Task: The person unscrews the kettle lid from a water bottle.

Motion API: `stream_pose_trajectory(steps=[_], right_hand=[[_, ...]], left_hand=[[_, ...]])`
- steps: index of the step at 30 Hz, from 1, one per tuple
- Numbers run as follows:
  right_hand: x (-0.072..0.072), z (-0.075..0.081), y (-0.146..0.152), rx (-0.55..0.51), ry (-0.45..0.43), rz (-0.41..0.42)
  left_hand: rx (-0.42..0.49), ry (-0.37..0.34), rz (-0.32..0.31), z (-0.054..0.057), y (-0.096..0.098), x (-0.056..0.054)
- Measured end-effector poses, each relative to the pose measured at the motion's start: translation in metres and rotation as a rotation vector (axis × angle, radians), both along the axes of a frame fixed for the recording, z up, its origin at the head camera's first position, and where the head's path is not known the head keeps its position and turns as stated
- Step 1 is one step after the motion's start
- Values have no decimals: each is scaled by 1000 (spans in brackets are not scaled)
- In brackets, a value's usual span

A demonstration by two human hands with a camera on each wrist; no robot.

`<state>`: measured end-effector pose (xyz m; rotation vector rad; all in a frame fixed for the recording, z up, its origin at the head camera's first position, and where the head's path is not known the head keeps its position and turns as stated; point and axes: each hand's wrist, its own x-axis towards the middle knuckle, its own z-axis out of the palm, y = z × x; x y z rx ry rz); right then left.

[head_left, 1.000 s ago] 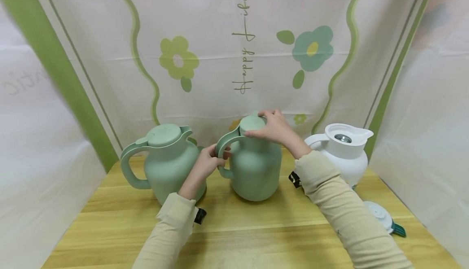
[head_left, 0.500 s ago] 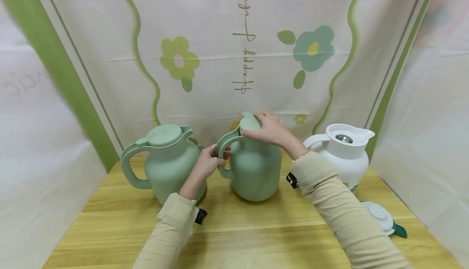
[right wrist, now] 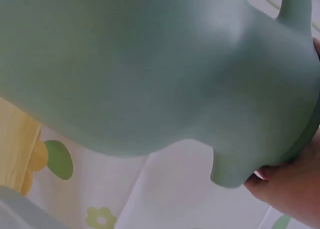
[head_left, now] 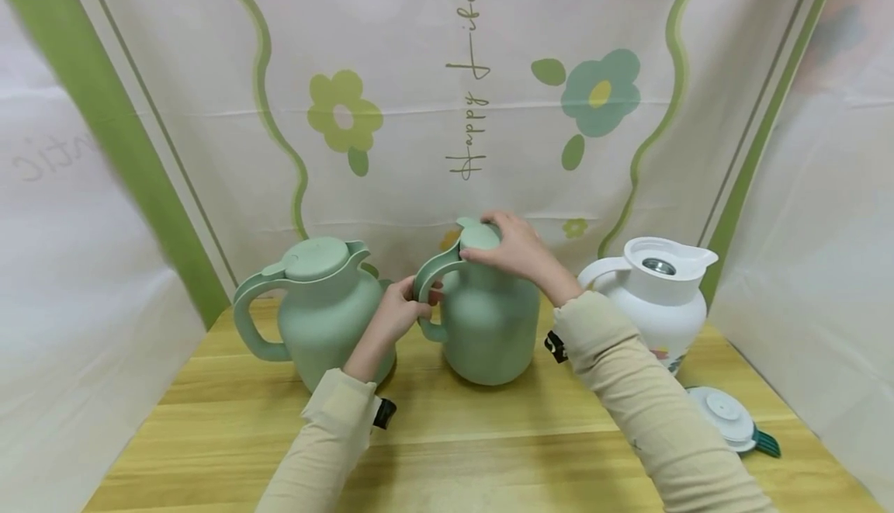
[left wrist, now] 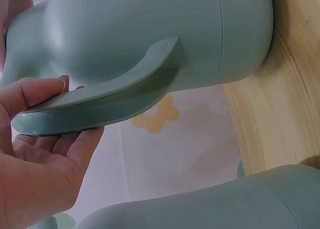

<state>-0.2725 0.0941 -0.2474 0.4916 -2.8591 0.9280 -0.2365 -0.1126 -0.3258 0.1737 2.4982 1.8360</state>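
Observation:
A green vacuum jug (head_left: pixel 489 334) stands upright on the table, in the middle of the head view. My left hand (head_left: pixel 400 311) grips its handle (head_left: pixel 434 268); in the left wrist view the thumb lies on top of the handle (left wrist: pixel 115 96) and the fingers are underneath. My right hand (head_left: pixel 515 249) holds the round green lid (head_left: pixel 479 237) from the right, thumb at the near side and fingers over the far side. A small tab on the lid points to the back left. In the right wrist view, the right hand (right wrist: pixel 295 186) is beside the spout (right wrist: pixel 231 169).
Another green jug (head_left: pixel 324 327), lid on, stands to the left, close by the left forearm. On the right is a white jug (head_left: pixel 660 307) with an uncovered mouth. A white lid with a green tab (head_left: pixel 729 417) lies in front of it. Printed cloth (head_left: pixel 419 140) hangs behind.
The lid's tab has swung leftward, the lid turning counterclockwise on the jug. My right hand has shifted slightly left with it. My left hand keeps its grip on the handle.

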Motion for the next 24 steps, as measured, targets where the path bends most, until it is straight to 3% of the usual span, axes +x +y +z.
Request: stream_pose_trajectory(steps=[9,21,24], right_hand=[[-1,3,14,16,-37,-47],[0,6,15,103,-32,59],[0,3,8,117,-7,55]], left_hand=[[0,4,5,0,0,0],[-23,-6,14,8,2,7],[-18,9,18,2,2,3]])
